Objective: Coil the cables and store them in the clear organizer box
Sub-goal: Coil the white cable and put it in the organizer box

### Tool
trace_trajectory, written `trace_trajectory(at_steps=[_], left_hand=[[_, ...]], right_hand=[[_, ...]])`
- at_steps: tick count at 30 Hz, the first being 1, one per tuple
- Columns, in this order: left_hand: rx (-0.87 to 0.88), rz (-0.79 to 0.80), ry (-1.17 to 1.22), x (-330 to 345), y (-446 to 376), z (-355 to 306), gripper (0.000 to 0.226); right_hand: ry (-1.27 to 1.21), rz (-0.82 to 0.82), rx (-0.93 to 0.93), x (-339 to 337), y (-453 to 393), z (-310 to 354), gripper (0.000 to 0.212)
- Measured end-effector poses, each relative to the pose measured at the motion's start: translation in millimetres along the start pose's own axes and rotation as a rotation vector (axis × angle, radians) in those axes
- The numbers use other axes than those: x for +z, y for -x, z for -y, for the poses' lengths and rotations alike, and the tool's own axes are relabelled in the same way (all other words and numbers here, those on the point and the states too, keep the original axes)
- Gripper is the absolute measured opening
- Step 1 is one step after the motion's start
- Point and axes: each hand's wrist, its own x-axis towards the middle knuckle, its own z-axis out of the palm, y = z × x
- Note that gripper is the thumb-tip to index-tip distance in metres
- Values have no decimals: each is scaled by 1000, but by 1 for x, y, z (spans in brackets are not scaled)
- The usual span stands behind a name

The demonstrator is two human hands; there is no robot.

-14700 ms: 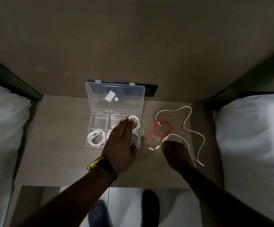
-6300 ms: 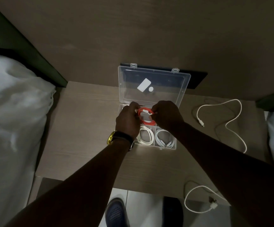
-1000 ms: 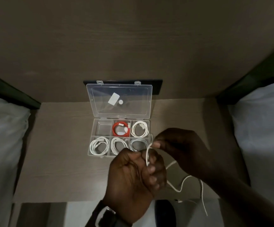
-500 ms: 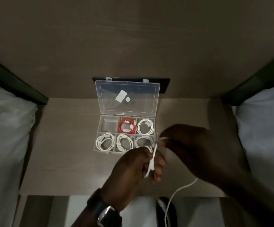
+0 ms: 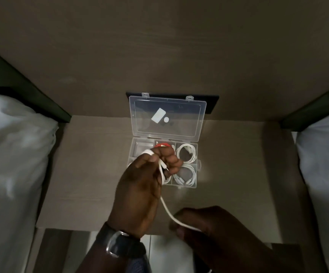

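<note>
My left hand [image 5: 142, 190] is raised in front of the clear organizer box [image 5: 198, 166] and closed on loops of a white cable [image 5: 166, 208], with its plug end poking out between my fingers. The cable runs down and right into my right hand [image 5: 201, 221], which pinches it near the table's front edge. The box stands open, lid [image 5: 167, 117] tilted back against the wall. Coiled white cables [image 5: 185, 153] fill its right compartments, and a red coil [image 5: 160, 145] peeks out behind my knuckles. My left hand hides the left compartments.
The box rests on a narrow wooden bedside table [image 5: 84, 174] against a wood-panelled wall. White bedding lies on the left [image 5: 12, 164] and right [image 5: 325, 164]. A dark wall plate [image 5: 211, 104] sits behind the lid. Floor shows below the table's front edge.
My right hand has slid down the cable from beside the box to the table's front edge. My left hand has risen toward the box with more cable looped in it.
</note>
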Motion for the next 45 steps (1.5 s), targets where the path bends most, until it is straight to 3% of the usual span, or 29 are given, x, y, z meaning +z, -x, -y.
trace_trajectory(at_steps=[3,6,9,12,15,17,20,23,28,32,36,39,42,45], left_hand=[[-5,60,-343,-7,5,9,27],[-179,177,-327,-3,18,16,31],[-426,288,-121,8,28,16,31],[-562,382,343,13,26,5,22],[-444,337,640,8,19,-4,27],[-316,218,642,-3,10,-10,30],[-121,40,398,-24,-3,-16,25],[20,-60,-76,-31,-7,-5,21],[-188,90,-357,-17,11,15,28],[-403,235,-170,1,25,14,37],[-512,361,282,3,23,1,32],[-456,349,477,0,19,-2,32],[-291,214,517,-7,13,-2,33],[-143,57,389,-12,7,-2,32]], right_hand=[[137,-73,-35,-29,-2,3,16],[218,-219,-64,-61,-19,-4,18],[122,-342,-109,-69,-41,-13,25],[-154,-425,-62,-48,-55,-21,25],[-462,-306,77,-9,-55,-25,15],[-379,-209,99,12,-45,-24,18],[-158,-35,58,20,-23,-14,21],[-1,43,7,4,-10,-3,23],[224,-230,-119,-54,-24,0,19],[176,-316,-160,-72,-52,-11,28],[-280,-378,-17,-46,-67,-24,17],[-517,-265,86,-10,-61,-31,18],[-397,-142,166,18,-42,-30,26],[-306,1,187,30,-24,-24,21]])
